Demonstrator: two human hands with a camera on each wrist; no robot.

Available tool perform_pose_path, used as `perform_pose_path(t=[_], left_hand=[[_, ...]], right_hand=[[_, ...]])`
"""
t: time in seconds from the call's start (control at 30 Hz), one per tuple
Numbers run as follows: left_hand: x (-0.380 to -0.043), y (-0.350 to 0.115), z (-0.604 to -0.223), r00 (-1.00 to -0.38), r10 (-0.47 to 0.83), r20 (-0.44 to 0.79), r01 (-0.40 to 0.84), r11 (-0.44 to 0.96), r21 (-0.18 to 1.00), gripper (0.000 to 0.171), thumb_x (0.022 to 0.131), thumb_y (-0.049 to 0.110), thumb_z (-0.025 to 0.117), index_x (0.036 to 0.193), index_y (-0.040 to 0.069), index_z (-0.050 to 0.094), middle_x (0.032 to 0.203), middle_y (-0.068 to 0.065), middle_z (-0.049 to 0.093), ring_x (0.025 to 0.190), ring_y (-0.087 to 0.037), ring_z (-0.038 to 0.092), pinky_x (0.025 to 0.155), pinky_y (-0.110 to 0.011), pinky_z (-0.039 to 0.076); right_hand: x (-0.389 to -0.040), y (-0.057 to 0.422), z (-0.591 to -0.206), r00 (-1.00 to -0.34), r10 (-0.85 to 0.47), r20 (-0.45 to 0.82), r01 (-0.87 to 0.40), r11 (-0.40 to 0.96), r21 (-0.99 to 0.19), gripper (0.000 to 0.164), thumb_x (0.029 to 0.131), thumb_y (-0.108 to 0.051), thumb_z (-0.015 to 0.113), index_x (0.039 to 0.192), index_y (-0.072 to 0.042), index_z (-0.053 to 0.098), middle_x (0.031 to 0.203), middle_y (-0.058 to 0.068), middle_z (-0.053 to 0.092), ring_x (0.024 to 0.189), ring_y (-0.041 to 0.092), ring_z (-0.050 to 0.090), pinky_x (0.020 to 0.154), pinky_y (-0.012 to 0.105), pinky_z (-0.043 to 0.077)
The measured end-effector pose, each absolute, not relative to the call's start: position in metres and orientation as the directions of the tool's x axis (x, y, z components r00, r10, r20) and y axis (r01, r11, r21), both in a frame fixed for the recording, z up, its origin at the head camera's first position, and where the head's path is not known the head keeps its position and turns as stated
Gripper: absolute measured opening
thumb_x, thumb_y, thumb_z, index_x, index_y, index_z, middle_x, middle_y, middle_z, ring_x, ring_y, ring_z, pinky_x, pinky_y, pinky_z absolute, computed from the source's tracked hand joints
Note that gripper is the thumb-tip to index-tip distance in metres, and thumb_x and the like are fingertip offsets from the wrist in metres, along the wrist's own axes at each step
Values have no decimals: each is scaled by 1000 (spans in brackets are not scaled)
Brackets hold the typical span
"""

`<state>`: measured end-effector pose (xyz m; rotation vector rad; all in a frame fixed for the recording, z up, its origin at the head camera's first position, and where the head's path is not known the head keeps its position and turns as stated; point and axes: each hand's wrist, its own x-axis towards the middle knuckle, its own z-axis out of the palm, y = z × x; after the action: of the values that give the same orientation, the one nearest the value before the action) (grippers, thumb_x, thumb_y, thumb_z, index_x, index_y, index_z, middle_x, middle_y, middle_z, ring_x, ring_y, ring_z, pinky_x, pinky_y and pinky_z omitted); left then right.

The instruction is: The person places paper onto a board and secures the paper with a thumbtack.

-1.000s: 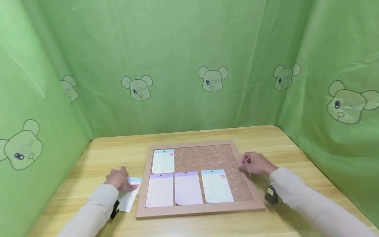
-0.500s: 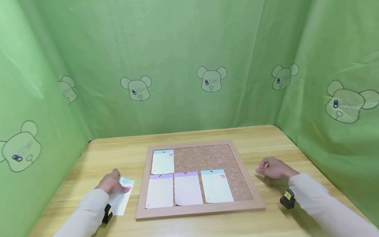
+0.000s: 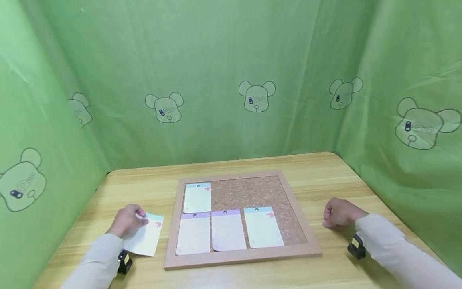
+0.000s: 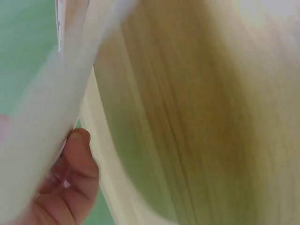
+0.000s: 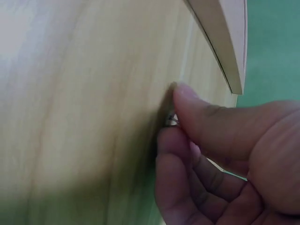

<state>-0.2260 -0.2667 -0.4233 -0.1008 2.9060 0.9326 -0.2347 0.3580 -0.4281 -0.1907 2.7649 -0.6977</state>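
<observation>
In the head view my left hand (image 3: 127,221) pinches a white note sheet (image 3: 148,237) with a blue top band and a pink print. The sheet is raised off the table to the left of the corkboard; close up in the left wrist view, this paper (image 4: 51,112) is blurred. To the right of the board, my right hand (image 3: 341,212) is curled low at the tabletop. Its thumb and index finger pinch a small shiny thumbtack (image 5: 171,119) in the right wrist view, mostly hidden by the fingertips. The wood-framed corkboard (image 3: 249,192) lies flat between both hands.
Tacked to the board are a blue-banded note (image 3: 197,199) at upper left, two purple-banded notes, one a lilac note (image 3: 228,233), and another blue-banded note (image 3: 263,228). Bare cork shows at upper right. Green curtains (image 3: 216,132) enclose the wooden table (image 3: 144,180).
My left hand has drawn the note sheet left, away from the board, and lifted it. My right hand has moved right from the board's edge, down to the table.
</observation>
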Motion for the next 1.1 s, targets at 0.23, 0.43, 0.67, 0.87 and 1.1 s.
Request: perform_pose_path(t=[0.23,0.43,0.67,0.87,1.1], left_hand=[[-230,-268,-416,-992,0,-129,-80,789,609,62,74,-17,56,135,-9,43,128,-41,43,91,-37,56,64,-35,55],[-230,-265,-413,-998,20,-52,-18,774,633,57,81,-14,53,136,-8,41,128,-41,43,78,-29,55,55,-31,51],[-231,-260,-413,-996,28,89,75,797,600,40,91,0,55,129,-7,50,131,-35,48,94,-41,57,82,-51,51],[-234,-245,-408,-996,75,57,94,730,676,53,91,-2,56,142,-3,39,131,-32,47,61,-21,50,56,-34,51],[-238,-224,-404,-984,179,28,145,687,712,63,89,-8,54,147,2,33,149,-28,29,55,-17,44,51,-31,48]], right_hand=[[-235,357,-431,-954,-185,-236,-47,869,-492,15,76,-1,72,74,-6,58,57,4,56,52,17,52,54,31,46],[-237,358,-430,-963,-191,-193,-75,871,-486,12,75,-1,70,77,-5,58,67,4,56,62,21,53,55,32,46],[-242,356,-426,-970,-198,-138,-105,861,-498,12,75,1,66,78,-6,57,72,3,56,67,21,53,59,33,46],[-243,350,-428,-962,-262,-69,-188,829,-527,12,76,3,67,78,-5,58,72,2,55,69,18,51,61,32,45],[-244,345,-428,-962,-270,-50,-205,827,-523,11,77,2,69,79,-4,59,73,1,56,70,18,52,64,33,45]])
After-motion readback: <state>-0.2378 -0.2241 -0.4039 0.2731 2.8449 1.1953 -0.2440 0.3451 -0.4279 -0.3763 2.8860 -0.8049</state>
